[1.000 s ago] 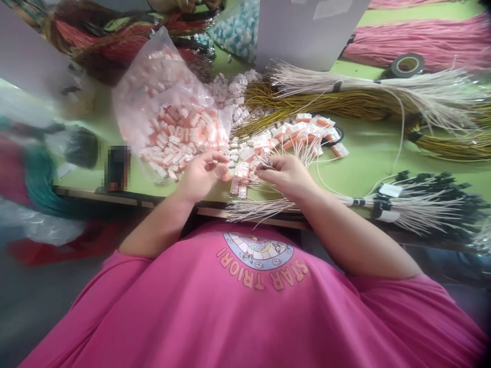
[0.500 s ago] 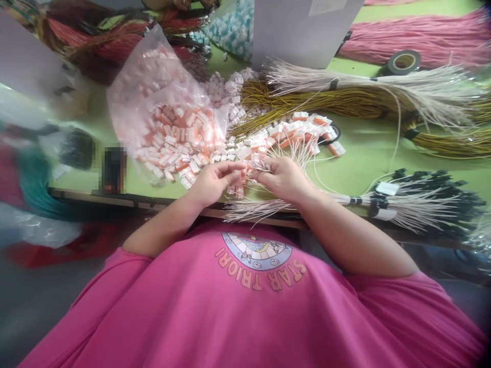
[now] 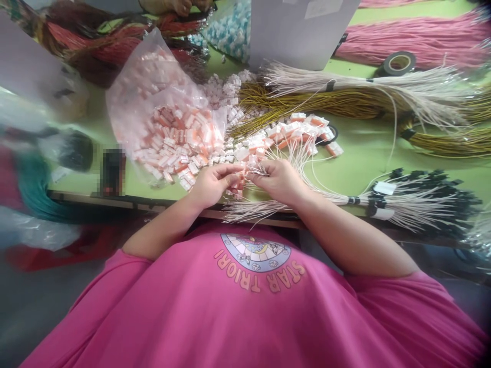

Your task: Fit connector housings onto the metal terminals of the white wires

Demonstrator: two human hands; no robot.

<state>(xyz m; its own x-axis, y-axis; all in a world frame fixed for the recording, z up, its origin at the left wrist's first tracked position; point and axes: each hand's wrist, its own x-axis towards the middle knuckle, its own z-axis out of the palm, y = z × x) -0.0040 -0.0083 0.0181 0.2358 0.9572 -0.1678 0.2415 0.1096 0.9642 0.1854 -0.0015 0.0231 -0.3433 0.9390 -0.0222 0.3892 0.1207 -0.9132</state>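
My left hand (image 3: 216, 183) pinches a small orange-and-white connector housing (image 3: 241, 175) between thumb and fingers. Close against it, my right hand (image 3: 282, 180) is closed around thin white wires (image 3: 261, 168), whose tips point toward the connector. Whether a wire end sits inside the housing is too small to tell. Behind my hands lies a row of connectors with white wires attached (image 3: 295, 132). More white wire ends (image 3: 245, 210) of a tied bundle stick out beneath my right hand at the table edge.
A clear plastic bag (image 3: 132, 102) spills orange-and-white connectors at left. Yellow wire (image 3: 337, 102) and white wire bundles (image 3: 368, 84) lie at the back right, near a tape roll (image 3: 399, 62). Black-ended wires (image 3: 425, 199) are at right. Another person's hand (image 3: 183, 6) shows at the top.
Both hands stay together in nearly the same place. The left fingers have curled a little more around the connector; the view has shifted slightly.
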